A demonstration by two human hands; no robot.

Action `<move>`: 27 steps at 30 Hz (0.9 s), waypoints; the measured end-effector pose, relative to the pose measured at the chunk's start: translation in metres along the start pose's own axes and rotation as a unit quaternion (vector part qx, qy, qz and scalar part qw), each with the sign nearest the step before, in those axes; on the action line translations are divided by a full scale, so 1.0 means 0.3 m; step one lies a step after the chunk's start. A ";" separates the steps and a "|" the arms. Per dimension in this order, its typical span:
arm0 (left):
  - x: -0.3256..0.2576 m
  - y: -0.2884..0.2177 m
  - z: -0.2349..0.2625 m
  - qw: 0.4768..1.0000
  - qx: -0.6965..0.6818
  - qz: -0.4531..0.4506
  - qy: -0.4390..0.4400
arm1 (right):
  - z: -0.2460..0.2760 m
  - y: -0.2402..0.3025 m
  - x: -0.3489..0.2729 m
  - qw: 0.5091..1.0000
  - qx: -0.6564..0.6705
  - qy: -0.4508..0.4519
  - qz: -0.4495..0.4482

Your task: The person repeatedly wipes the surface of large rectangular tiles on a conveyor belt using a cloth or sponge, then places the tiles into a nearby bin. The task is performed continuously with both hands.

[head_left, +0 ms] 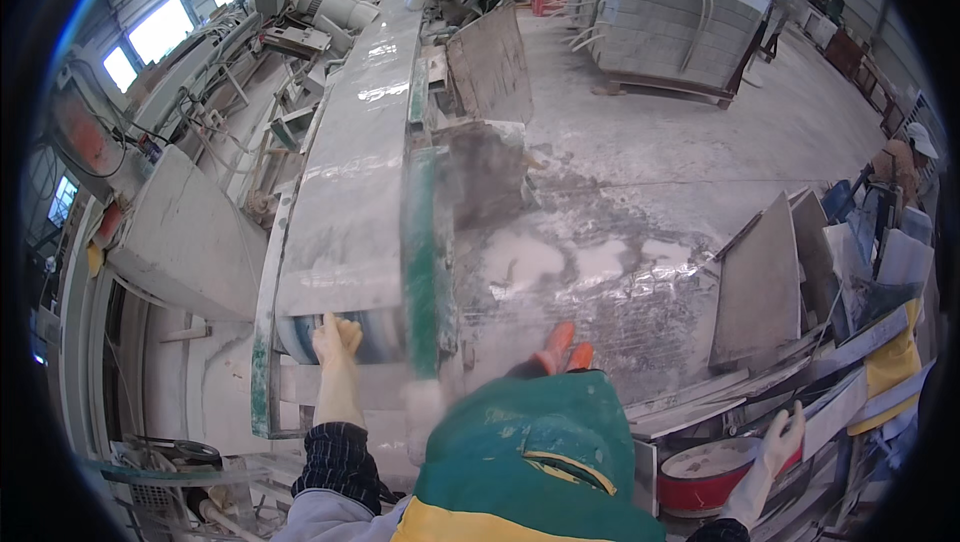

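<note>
A long, pale, wet stone slab [345,232] lies on the conveyor, running away from me. My left hand [337,337], in a cream glove, is closed at the slab's near edge, above the blue-grey roller [378,338]. Its fingertips are partly hidden there. Off to the right, my right hand [780,440] wears a similar glove and holds nothing. Its fingers are apart, beside a red round tub [690,495] with pale matter inside.
A green rail [424,252] borders the conveyor. Stone offcuts [760,282] lean at the right, near a bent-over co-worker [900,164]. Strapped pale blocks [675,17] stand on a pallet farther off. The floor [600,252] has wet, whitish patches. My orange boots [566,347] show below.
</note>
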State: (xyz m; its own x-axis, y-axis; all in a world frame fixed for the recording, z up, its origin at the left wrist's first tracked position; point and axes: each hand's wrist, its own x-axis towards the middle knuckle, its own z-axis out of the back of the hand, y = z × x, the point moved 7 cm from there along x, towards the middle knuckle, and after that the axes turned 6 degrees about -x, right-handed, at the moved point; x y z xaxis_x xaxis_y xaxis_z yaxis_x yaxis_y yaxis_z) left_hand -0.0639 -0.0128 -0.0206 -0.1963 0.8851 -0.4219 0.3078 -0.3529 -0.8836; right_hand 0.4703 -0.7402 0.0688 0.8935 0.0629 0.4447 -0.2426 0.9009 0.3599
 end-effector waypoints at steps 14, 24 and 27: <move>0.350 0.198 -0.106 0.957 -0.017 0.089 0.274 | 0.059 -0.067 -0.110 0.972 -0.174 -0.151 -0.055; -0.579 0.183 -0.912 0.757 0.256 -0.356 0.485 | 0.030 -0.013 -0.136 0.971 -0.163 -0.008 -0.174; -0.818 0.263 -1.021 0.677 0.262 -0.365 0.583 | 0.050 0.016 -0.142 0.965 -0.193 -0.059 -0.166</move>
State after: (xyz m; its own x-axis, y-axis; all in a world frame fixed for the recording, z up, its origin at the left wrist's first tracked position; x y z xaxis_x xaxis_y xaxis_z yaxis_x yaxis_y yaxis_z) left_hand 0.2936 -0.1650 0.0755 0.8444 0.4112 0.3435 0.0929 0.5189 -0.8497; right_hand 0.4253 -0.7449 0.0639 0.8434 -0.2850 0.4554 0.2286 0.9575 0.1757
